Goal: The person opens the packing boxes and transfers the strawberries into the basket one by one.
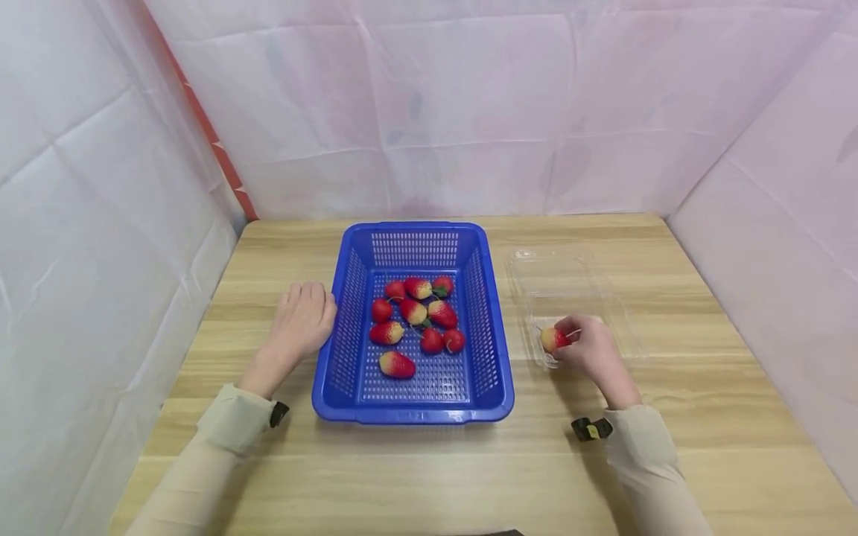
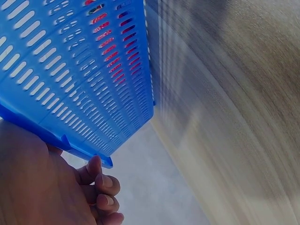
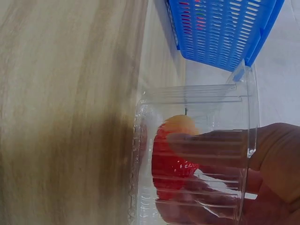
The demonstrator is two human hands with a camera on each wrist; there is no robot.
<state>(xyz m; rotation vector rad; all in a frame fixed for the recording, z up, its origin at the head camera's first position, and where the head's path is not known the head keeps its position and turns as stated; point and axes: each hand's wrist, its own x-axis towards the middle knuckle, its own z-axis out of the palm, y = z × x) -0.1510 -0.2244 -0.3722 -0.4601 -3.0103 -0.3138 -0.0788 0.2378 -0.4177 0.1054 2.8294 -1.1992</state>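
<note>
My right hand (image 1: 590, 344) pinches a red-and-yellow strawberry (image 1: 553, 339) between thumb and fingers, low over the near end of a clear plastic box (image 1: 546, 279). In the right wrist view, the strawberry (image 3: 174, 157) shows through the clear wall, its yellow end toward the blue basket (image 3: 215, 44). The loosely curled left hand (image 1: 303, 316) rests against the left rim of the basket (image 1: 323, 372). In the left wrist view, that hand's fingertips (image 2: 108, 182) lie just outside the rim. Several strawberries (image 1: 398, 365) and red cherries (image 1: 432, 341) with thin stems lie in the basket.
A wooden table (image 1: 415, 476) carries everything. White cloth walls (image 1: 469, 112) stand at the back and both sides, with a red strip (image 1: 211, 138) in the back left corner. The clear lid (image 1: 623, 327) lies folded out to the right of the box.
</note>
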